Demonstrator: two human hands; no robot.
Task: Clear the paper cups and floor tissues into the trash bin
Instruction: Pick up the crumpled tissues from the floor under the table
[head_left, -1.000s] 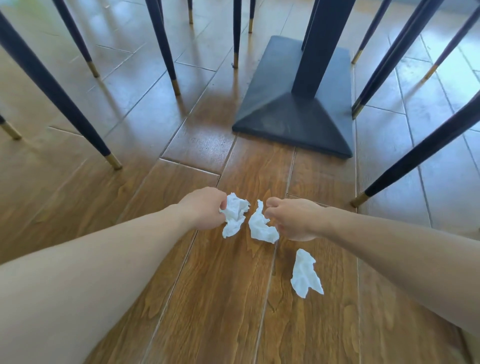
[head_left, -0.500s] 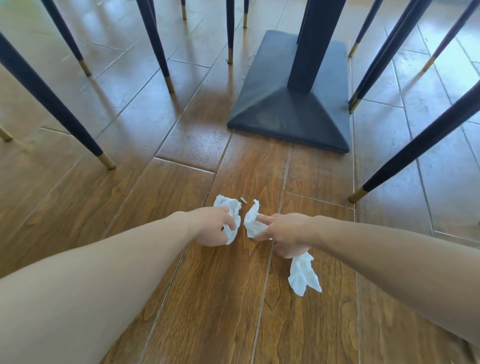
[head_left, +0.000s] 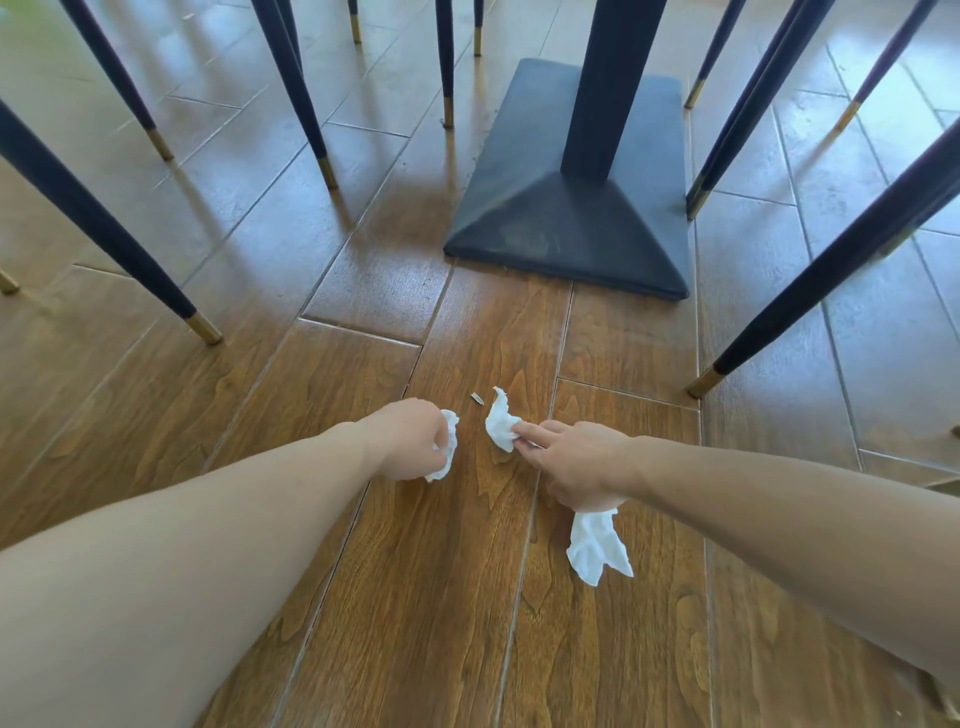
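Three crumpled white tissues are on or just above the wooden floor. My left hand (head_left: 410, 439) is closed around the left tissue (head_left: 449, 434), most of which is hidden in the fist. My right hand (head_left: 576, 462) pinches the middle tissue (head_left: 500, 423) between thumb and fingers. The third tissue (head_left: 597, 545) lies on the floor just below my right hand, partly hidden by it. No paper cup or trash bin is in view.
A dark table pedestal base (head_left: 571, 228) stands just beyond the tissues. Dark chair legs with gold tips ring the spot, the nearest at the left (head_left: 200, 325) and right (head_left: 706, 382). A tiny scrap (head_left: 477, 398) lies on the floor by the middle tissue.
Both hands have closed on their tissues and drawn them back toward me. A small scrap is now uncovered on the floor. The third tissue has not moved.
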